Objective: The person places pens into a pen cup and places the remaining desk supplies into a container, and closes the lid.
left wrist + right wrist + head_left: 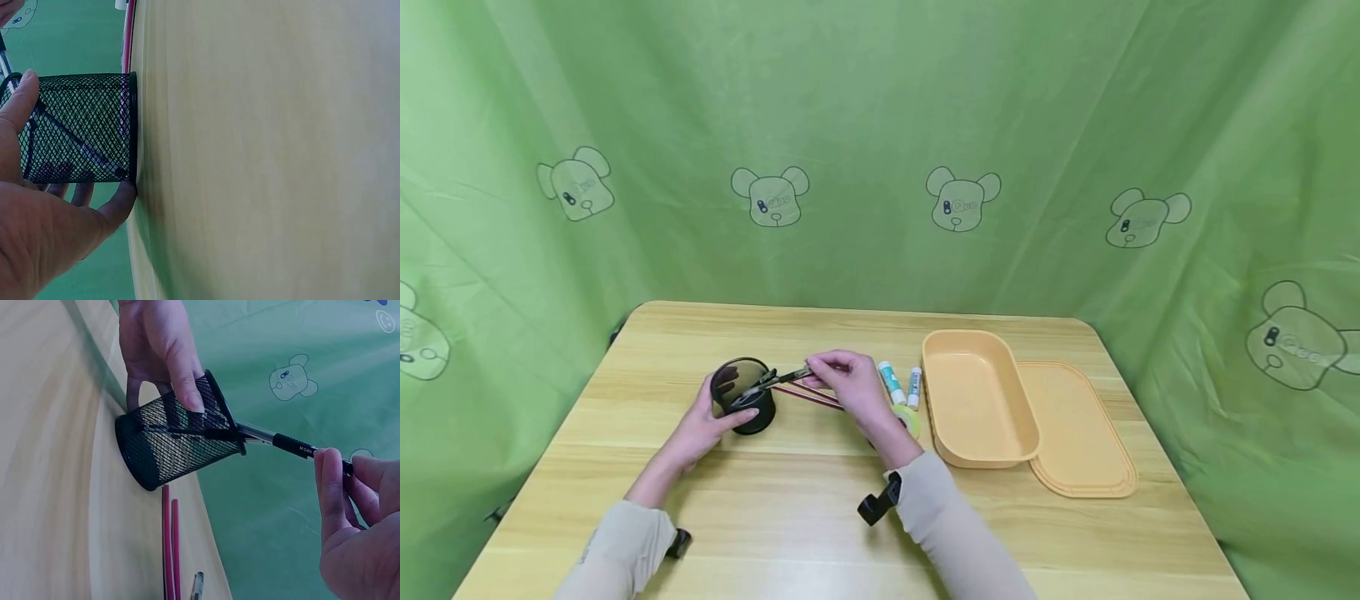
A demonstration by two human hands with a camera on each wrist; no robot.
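Observation:
A black mesh pen cup (pixel 758 417) stands on the left part of the table. My left hand (pixel 698 432) grips its side, thumb near the rim and fingers around the far wall. Between thumb and fingertips, my right hand (pixel 856 387) pinches a pen (pixel 292 445) with a black barrel section. The pen slants at the cup's mouth, its far end at the rim. Through the mesh another dark pen (pixel 81 145) leans inside the cup. Two red pencils (pixel 175 544) lie on the table beside the cup, partly hidden by my right hand in the head view.
Two glue sticks (pixel 891 383) and a roll of yellowish tape (pixel 909 420) lie right of my right hand. Beyond them sits an orange plastic box (pixel 981 400), its lid (pixel 1086 433) flat alongside. A green curtain (pixel 880 100) surrounds the table (pixel 790 517).

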